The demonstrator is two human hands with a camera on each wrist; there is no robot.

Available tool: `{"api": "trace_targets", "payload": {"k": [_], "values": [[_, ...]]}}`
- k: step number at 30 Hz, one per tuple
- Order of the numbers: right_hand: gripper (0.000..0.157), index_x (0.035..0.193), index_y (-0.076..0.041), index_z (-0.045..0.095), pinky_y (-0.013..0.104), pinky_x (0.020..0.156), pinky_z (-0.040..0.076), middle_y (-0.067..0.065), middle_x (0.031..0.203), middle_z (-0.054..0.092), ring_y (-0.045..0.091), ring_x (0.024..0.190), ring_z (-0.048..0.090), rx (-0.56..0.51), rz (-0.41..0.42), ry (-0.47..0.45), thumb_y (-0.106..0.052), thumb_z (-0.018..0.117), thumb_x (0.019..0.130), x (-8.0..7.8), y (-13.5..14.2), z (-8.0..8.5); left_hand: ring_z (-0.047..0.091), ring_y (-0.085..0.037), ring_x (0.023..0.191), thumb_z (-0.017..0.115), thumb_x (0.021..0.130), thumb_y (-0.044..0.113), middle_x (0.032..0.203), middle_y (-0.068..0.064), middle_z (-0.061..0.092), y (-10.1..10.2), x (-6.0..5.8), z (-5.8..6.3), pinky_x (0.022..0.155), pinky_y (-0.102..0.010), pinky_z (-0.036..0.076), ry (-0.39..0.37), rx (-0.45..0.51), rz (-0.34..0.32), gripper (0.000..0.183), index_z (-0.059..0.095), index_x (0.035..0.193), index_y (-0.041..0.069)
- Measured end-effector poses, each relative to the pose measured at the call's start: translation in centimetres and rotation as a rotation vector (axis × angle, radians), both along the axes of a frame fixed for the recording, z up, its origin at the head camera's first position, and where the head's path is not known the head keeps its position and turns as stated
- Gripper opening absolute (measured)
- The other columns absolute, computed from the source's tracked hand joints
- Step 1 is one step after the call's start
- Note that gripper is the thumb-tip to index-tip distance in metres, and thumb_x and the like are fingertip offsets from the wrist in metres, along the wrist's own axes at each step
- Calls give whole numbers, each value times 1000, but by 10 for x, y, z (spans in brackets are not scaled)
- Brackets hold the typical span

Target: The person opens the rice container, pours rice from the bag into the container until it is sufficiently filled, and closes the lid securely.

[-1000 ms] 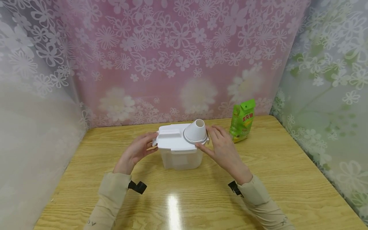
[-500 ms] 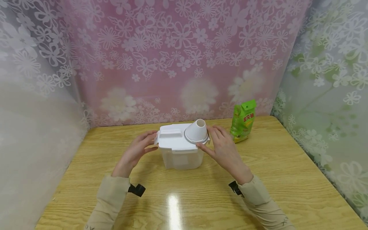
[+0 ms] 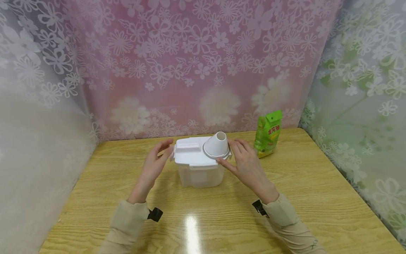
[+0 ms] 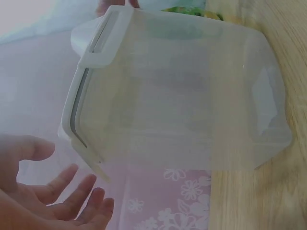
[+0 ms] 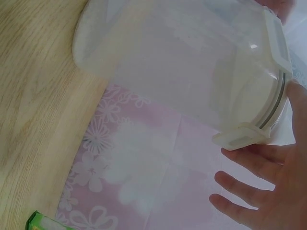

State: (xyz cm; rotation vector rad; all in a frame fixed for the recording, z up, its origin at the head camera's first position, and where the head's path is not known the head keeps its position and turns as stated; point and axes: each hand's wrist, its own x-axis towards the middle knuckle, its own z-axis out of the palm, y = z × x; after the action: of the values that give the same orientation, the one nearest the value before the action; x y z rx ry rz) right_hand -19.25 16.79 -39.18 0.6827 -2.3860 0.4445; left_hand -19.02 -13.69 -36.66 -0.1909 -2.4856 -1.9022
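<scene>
A clear plastic storage container (image 3: 203, 177) with a white lid (image 3: 187, 156) stands upright on the table. The lid has a raised handle (image 3: 188, 147) and a white cone-shaped spout (image 3: 217, 145) at its right end. My left hand (image 3: 155, 164) is beside the left end, fingers spread and holding nothing; the left wrist view shows a gap between them and the left latch (image 4: 91, 162), which angles away from the wall. My right hand (image 3: 248, 167) holds the right end, thumb on the lid's rim and a fingertip at the right latch (image 5: 242, 136). Its other fingers extend free.
A green packet (image 3: 268, 133) with red lettering stands at the back right, behind my right hand. The wooden table (image 3: 133, 225) ends at a pink floral curtain (image 3: 203, 70) at the back. Pale floral curtains hang at both sides.
My left hand has let go of the left latch and drawn slightly away, its fingers rising. The right hand and the container have stayed in place.
</scene>
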Motion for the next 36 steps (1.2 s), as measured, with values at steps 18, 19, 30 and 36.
{"api": "trace_targets", "payload": {"k": [18, 19, 30, 36], "values": [[88, 135, 1, 58, 58, 98, 49, 19, 124, 65, 40, 123, 56, -5, 4, 7, -74, 34, 95, -1, 0, -1, 44, -40, 139, 63, 99, 21, 148, -16, 52, 53, 18, -13, 112, -63, 35, 828, -568, 59, 48, 56, 142, 4], [88, 135, 1, 58, 58, 98, 49, 19, 124, 65, 40, 123, 56, -3, 5, 11, -74, 34, 95, -1, 0, -1, 43, -39, 140, 63, 99, 24, 149, -16, 52, 56, 18, -15, 112, -64, 35, 835, -609, 61, 49, 55, 143, 5], [88, 134, 3, 58, 57, 97, 50, 20, 122, 65, 40, 120, 57, 5, 12, 37, -73, 35, 96, -1, -1, 0, 34, -31, 147, 58, 101, 36, 157, -10, 44, 66, 23, -27, 116, -67, 25, 782, -806, 119, 55, 49, 150, 13], [88, 134, 3, 58, 58, 96, 50, 20, 122, 66, 41, 120, 58, 2, 13, 44, -73, 35, 96, -1, -1, 0, 35, -33, 147, 56, 102, 35, 156, -12, 44, 67, 22, -30, 114, -68, 28, 809, -818, 126, 55, 48, 151, 12]]}}
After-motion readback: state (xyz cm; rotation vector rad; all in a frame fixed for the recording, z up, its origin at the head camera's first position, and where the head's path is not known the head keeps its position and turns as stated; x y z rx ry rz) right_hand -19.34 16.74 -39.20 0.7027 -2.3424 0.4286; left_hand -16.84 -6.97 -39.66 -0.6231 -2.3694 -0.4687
